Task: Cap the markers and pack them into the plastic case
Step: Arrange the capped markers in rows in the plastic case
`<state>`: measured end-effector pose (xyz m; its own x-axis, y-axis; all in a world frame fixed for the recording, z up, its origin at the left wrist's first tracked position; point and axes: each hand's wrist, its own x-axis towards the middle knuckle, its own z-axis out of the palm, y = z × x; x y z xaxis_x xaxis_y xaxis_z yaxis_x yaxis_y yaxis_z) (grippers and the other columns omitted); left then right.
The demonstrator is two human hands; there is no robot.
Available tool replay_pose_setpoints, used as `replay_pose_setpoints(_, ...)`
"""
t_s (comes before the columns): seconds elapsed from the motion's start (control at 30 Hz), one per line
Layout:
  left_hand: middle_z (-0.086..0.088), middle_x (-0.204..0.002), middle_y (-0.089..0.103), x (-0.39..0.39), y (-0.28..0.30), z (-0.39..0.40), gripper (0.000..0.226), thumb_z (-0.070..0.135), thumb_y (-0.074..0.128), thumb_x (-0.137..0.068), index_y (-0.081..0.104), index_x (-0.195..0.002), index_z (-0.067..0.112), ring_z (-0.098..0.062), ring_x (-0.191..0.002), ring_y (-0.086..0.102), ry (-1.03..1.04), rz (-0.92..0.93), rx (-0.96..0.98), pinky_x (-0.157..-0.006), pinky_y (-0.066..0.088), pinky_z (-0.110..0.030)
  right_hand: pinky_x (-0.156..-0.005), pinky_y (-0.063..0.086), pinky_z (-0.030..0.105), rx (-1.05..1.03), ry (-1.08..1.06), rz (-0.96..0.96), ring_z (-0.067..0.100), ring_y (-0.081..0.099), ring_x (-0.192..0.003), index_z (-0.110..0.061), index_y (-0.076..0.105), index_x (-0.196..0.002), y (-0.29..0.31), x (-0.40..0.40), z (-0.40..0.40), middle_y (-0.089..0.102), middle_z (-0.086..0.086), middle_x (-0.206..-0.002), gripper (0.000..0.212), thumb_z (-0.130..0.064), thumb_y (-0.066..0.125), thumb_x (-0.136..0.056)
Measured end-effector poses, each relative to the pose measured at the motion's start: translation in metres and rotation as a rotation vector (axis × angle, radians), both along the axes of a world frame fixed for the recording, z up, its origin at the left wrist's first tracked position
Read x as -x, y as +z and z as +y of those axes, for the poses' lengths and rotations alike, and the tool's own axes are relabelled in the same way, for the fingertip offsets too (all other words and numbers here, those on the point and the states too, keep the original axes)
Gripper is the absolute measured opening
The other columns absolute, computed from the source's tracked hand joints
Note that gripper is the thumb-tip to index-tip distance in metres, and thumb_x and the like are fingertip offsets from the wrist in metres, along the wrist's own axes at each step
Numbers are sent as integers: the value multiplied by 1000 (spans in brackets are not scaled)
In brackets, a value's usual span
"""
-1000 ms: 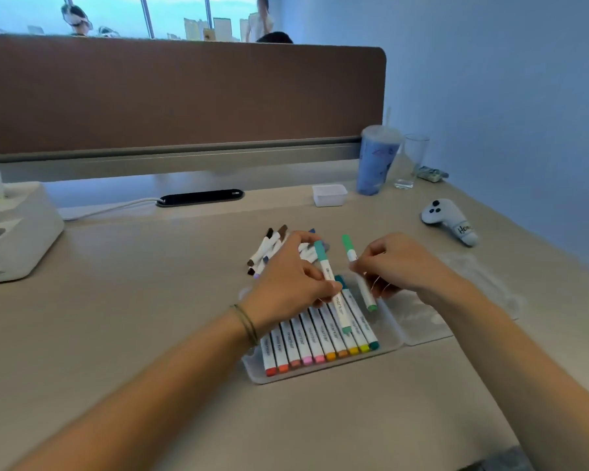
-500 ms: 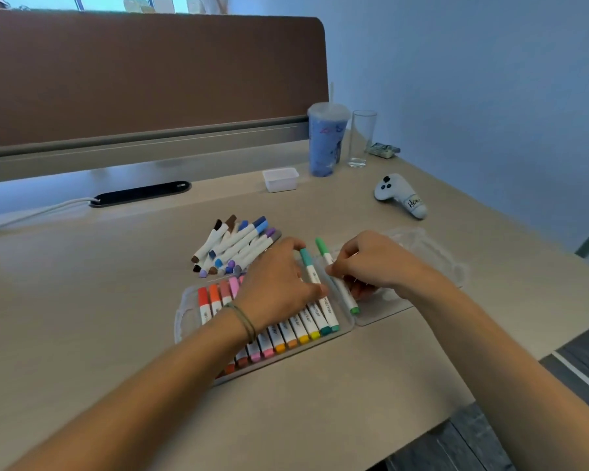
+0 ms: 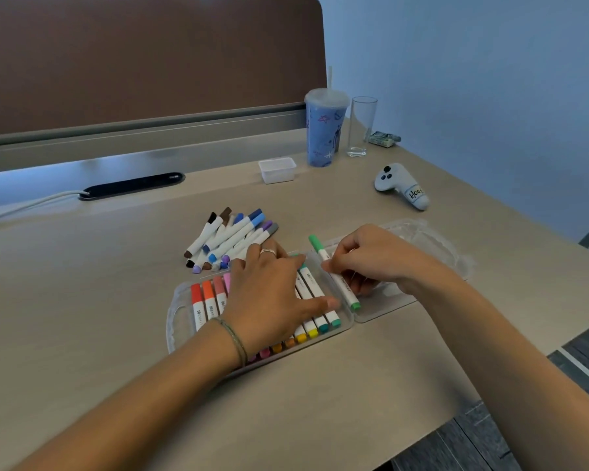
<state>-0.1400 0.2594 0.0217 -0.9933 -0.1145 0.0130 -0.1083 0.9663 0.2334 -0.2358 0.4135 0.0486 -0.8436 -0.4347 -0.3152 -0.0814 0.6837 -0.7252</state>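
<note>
green-capped marker [image 3: 334,273], blue doodled cup [image 3: 324,130], perhaps grey-white controller [image 3: 401,185].

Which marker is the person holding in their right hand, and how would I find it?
Find the clear plastic case lying open on the desk, with a row of markers inside. At its right edge, the right hand pinches one green marker. It alone lies slanted over the case's edge, with green caps at both ends, apart from the packed row and the loose pile behind.

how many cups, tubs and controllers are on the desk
cups: 2 (tumbler, glass)
tub: 1
controller: 1
total: 4
</note>
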Motion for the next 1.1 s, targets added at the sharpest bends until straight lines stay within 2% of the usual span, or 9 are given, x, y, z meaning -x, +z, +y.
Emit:
replay_pose_setpoints(0.17,4,-139,37,-4,-6,-2,83,82,46,-79,38,-149,38,-20,-128,28,-13,3,-1,-106,28,-42,-47,49,23,-41,39,-2,16,62,-52,-7,71,-73,1,0,-3,65,6,-57,25,-24,75,-92)
replay_pose_setpoints(0.3,6,-141,36,-1,-3,-9,89,83,48,-77,34,-151,35,-18,-127,30,-49,-51,2,-108,33,-43,-50,51,23,-112,73,10,14,63,-51,-8,69,-72,2,-1,-12,68,4,-58,27,-26,75,-92)
replay_pose_setpoints(0.53,6,-146,35,-4,1,-13,94,83,53,-75,34,-151,30,-17,-131,31,-76,-92,21,-109,35,-44,-55,51,25,-248,90,39,17,65,-58,-8,64,-77,2,0,-25,74,9,-72,28,-30,77,-90)
replay_pose_setpoints(0.73,4,-143,37,-4,4,-13,93,82,52,-76,36,-150,28,-18,-130,33,-93,-89,54,-107,38,-46,-54,50,25,-301,80,67,13,60,-50,-10,62,-78,1,2,-25,70,4,-64,30,-32,81,-86)
replay_pose_setpoints(0.8,3,-142,38,-5,6,-12,91,81,52,-78,37,-150,27,-19,-130,34,-100,-95,64,-107,40,-48,-56,52,25,-346,109,139,13,64,-55,-11,62,-78,1,0,-29,71,3,-68,29,-31,81,-86)
replay_pose_setpoints(0.87,2,-139,42,-3,9,-13,83,78,52,-81,42,-147,27,-18,-127,38,-113,-103,61,-103,44,-46,-58,50,22,-389,167,260,11,67,-65,-15,63,-77,2,0,-32,71,0,-75,25,-30,81,-85)
replay_pose_setpoints(0.93,3,-129,51,0,14,-18,64,69,52,-88,53,-137,28,-15,-118,47,-110,-70,14,-93,49,-40,-58,42,20,-397,243,356,9,63,-72,-19,65,-75,6,3,-36,67,-4,-78,22,-29,81,-85)
replay_pose_setpoints(1.0,4,-119,60,6,17,-27,45,55,53,-95,60,-130,29,-13,-108,56,-51,18,-81,-87,53,-36,-59,38,21,-347,289,405,8,58,-72,-22,64,-73,10,10,-43,63,-7,-77,21,-30,77,-89)
replay_pose_setpoints(1.1,7,-112,64,20,18,-45,26,38,55,-97,66,-120,31,-10,-97,59,59,141,-123,-84,54,-34,-59,39,24,-269,325,481,11,58,-72,-23,64,-74,7,27,-62,60,-7,-74,22,-29,69,-94)
